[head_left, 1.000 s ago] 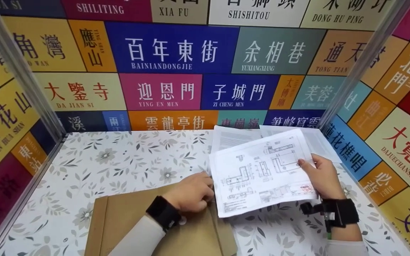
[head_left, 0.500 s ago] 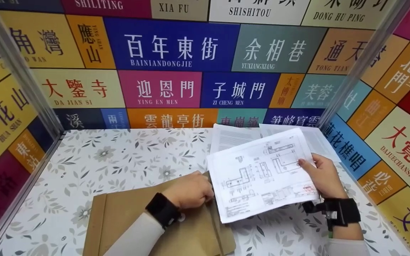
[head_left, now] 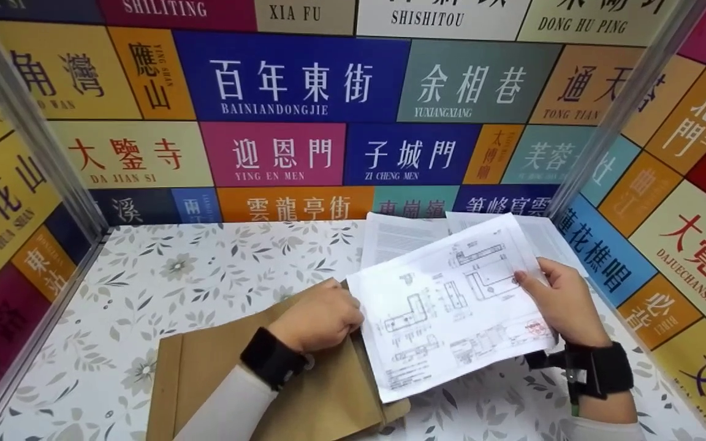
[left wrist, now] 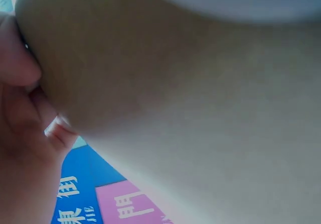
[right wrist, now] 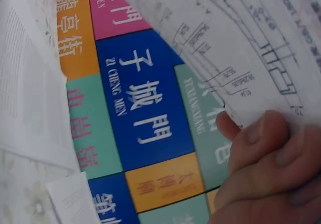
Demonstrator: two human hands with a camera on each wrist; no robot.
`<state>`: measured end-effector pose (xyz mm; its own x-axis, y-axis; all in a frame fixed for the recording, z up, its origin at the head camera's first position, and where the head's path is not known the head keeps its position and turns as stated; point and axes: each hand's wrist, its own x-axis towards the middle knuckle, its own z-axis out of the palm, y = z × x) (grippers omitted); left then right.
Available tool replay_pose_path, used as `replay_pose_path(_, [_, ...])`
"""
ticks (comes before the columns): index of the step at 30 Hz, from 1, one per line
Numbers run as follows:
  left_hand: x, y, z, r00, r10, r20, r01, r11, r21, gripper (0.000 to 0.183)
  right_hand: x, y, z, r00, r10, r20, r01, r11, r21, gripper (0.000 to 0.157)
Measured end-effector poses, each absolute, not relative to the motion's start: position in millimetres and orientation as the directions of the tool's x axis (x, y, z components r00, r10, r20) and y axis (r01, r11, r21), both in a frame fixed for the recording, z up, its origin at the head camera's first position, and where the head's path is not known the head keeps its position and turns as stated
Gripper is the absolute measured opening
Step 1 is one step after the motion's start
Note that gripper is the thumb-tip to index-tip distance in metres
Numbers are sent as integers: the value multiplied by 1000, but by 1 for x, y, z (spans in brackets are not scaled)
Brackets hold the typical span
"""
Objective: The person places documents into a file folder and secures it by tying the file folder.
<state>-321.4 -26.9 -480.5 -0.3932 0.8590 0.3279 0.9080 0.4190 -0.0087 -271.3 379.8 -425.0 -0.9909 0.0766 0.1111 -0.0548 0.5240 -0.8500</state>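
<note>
The left hand (head_left: 319,315) pinched the edge of the envelope (head_left: 316,392); right of it, the right hand (head_left: 564,300) pinched the drawing (head_left: 451,306). Inserting seemed the step, calling for careful aligning.

Bright head cam; white rectangular paper drawing (head_left: 439,312) slightly soft, multicolour lettered wall (head_left: 292,76) behind it sharper; L-wrist v. blurry.
</note>
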Motion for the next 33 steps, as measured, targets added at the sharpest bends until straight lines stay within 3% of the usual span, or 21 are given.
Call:
replay_pose_path(8, [-322, -27, -472, -426, 849, 313, 905, 401, 144, 28, -270, 370, -419, -997, 58, 57, -17, 540, -841, 50])
replay_pose_path(16, [-332, -26, -477, -453, 853, 258, 891, 435, 126, 25, -278, 375, -433, -999, 29, 15, 1, 495, -869, 50])
replay_pose_path(23, [-334, -28, -475, -398, 876, 272, 898, 312, 309, 24, -288, 379, -443, -1000, -24, 2, -11, 381, -924, 46])
replay_pose_path(33, [-335, -17, -467, -380, 905, 191, 884, 295, 361, 24, -289, 358, -452, -997, -82, 9, -38, 365, -930, 39])
